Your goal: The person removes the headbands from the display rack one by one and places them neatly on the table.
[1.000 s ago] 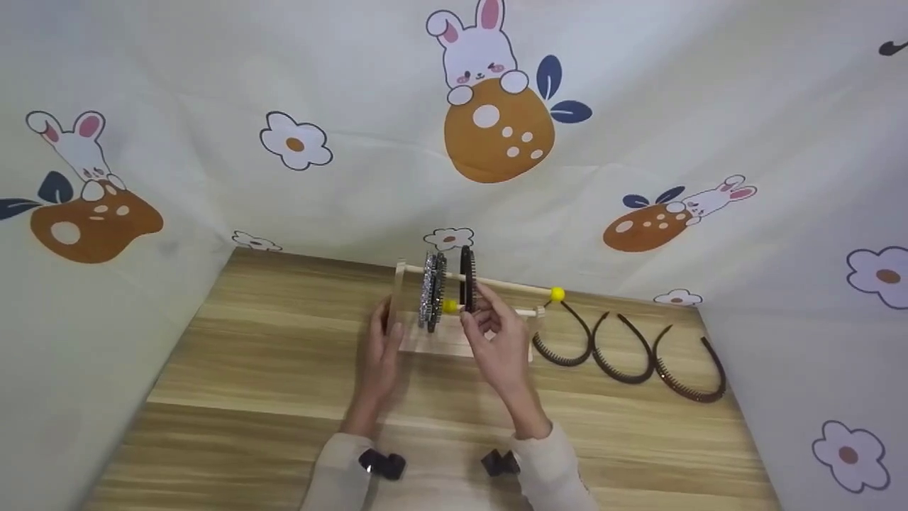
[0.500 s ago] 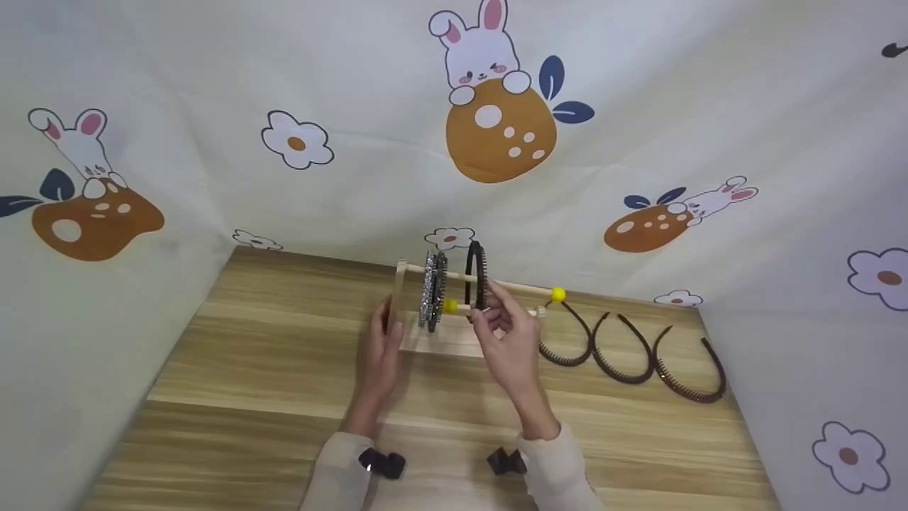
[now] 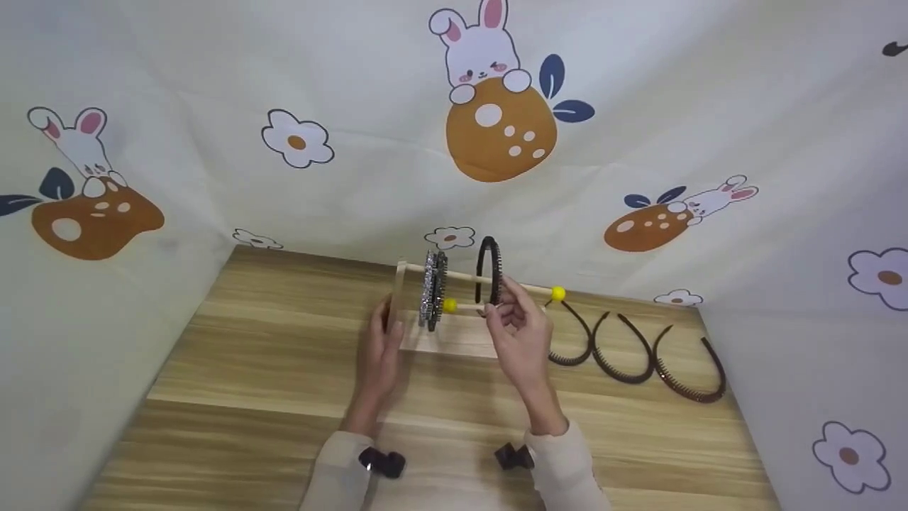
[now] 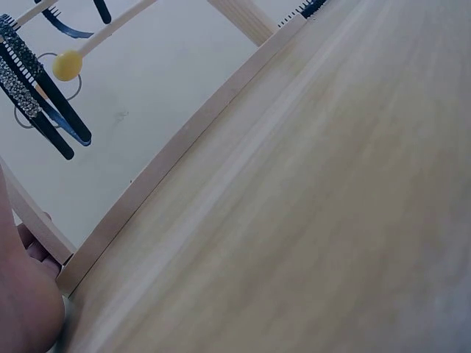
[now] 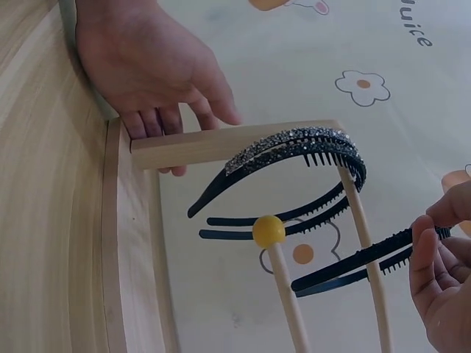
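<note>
My left hand grips the left upright of a wooden headband rack; in the right wrist view the fingers go behind that upright. Two toothed headbands, one silver and glittery and one darker, hang together on the rack's upper rod near the upright. A dark toothed headband loops over the same rod farther right, its open ends toward the left in the right wrist view. Thumb and fingers of my right hand pinch this one at its side.
A yellow ball caps the upper rod's right end; another yellow ball tips a lower rod. Three dark headbands lie in a row on the wooden table, right of the rack. Patterned cloth walls surround the table.
My right hand and the dark headband have moved right along the upper rod, away from the glittery pair. My left hand and the rack have stayed in place.
</note>
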`<action>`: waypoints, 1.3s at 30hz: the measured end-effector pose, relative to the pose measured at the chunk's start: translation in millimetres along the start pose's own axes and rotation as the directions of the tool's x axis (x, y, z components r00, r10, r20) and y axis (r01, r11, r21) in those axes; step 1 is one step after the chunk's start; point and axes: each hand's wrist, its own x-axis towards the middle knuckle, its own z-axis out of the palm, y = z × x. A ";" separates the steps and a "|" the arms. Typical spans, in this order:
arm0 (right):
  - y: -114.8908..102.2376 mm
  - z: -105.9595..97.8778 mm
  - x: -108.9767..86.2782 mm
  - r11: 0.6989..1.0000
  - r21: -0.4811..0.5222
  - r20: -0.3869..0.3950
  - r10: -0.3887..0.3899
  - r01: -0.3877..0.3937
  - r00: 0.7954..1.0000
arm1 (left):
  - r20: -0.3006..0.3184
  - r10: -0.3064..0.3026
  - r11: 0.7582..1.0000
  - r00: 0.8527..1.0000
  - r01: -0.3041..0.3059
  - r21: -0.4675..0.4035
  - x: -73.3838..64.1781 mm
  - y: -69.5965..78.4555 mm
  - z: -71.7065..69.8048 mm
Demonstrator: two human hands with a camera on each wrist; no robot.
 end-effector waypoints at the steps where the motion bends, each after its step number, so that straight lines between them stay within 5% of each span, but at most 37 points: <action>1: 0.3 -0.5 -0.1 1.000 0.000 -0.002 -0.002 0.002 1.000 | -0.001 0.003 1.000 1.000 -0.003 0.002 0.2 0.0 0.0; 23: 5.1 -19.0 5.2 0.998 -0.008 -0.053 -0.056 0.055 0.997 | 0.000 -0.001 1.000 1.000 0.001 -0.005 1.1 -2.0 1.1; 39: 11.3 -35.5 8.8 0.999 -0.036 -0.083 -0.025 0.022 0.996 | 0.000 -0.021 1.000 1.000 0.021 0.013 -0.1 0.6 0.1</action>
